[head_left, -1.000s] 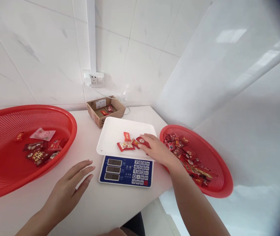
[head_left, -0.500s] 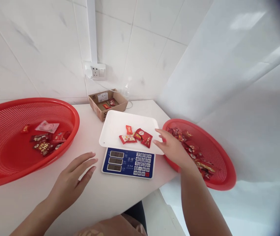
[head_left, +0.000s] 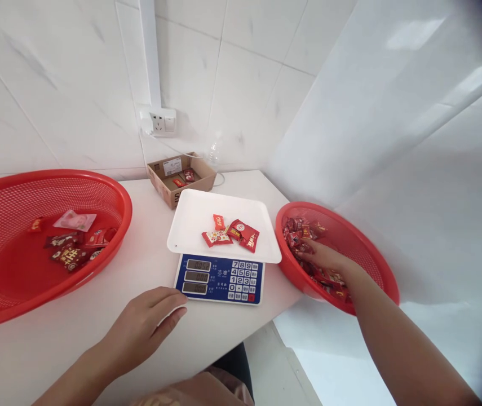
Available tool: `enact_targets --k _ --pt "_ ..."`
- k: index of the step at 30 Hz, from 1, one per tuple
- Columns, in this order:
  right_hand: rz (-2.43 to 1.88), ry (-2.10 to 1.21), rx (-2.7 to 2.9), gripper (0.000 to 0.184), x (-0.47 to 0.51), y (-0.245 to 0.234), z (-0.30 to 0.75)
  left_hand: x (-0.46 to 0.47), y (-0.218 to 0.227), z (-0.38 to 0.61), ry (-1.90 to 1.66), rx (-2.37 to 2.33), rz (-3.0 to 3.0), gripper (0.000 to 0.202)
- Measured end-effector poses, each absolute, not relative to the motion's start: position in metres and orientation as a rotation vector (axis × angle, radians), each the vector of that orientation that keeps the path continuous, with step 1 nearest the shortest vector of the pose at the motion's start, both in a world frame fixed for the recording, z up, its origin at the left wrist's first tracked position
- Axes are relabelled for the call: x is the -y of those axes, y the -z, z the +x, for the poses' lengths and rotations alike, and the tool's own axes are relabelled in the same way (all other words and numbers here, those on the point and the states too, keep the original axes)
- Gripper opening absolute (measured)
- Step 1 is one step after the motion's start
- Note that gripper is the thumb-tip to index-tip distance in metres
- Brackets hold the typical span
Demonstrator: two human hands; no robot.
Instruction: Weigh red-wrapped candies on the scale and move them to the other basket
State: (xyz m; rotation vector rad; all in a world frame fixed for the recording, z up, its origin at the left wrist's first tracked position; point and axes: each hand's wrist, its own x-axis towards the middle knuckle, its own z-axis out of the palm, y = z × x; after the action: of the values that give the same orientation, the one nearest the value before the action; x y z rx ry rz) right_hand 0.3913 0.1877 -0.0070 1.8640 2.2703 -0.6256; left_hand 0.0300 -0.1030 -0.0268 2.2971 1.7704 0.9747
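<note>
My right hand [head_left: 323,258] reaches into the right red basket [head_left: 376,248], its outstretched fingers touching a heap of wrapped candies [head_left: 295,234]. No candy shows lifted in its grasp. My left hand [head_left: 150,318] lies low over the table, fingers extended and empty, fingertips at the front left corner of a blue and white digital scale [head_left: 224,279]. On the scale's white tray [head_left: 194,217] rest several small packets: a little red-orange candy [head_left: 219,221], a red and white patterned one [head_left: 217,238] and a larger red packet [head_left: 247,234] overlapping another.
Another red basket [head_left: 114,197] stands on the left, with several wrapped sweets [head_left: 69,256] inside. At the back, a cardboard box [head_left: 164,189] holds a few red packets beside a clear plastic bottle [head_left: 214,152]. A wall socket [head_left: 163,122] has a cable plugged in.
My right hand has moved from beside the tray to the right, down into the right basket. My left hand has shifted right and down to the scale's corner. The scale's reading differs.
</note>
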Motion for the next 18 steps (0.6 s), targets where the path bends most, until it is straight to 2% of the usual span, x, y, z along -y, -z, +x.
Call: enact_targets --k 5,10,18 --pt "1.893 0.681 -2.293 0.070 -0.192 0.018 0.390 0.107 0.030 0.028 -0.931 -1.815 2.265 0.025" --pt "1.798 0.728 -2.319 0.046 -0.192 0.018 0.393 0.110 0.033 0.024 -0.909 -1.858 2.283 0.025" --pt "1.625 0.781 -2.281 0.029 -0.188 -0.001 0.388 0.105 0.039 0.023 -0.931 -1.840 2.297 0.025"
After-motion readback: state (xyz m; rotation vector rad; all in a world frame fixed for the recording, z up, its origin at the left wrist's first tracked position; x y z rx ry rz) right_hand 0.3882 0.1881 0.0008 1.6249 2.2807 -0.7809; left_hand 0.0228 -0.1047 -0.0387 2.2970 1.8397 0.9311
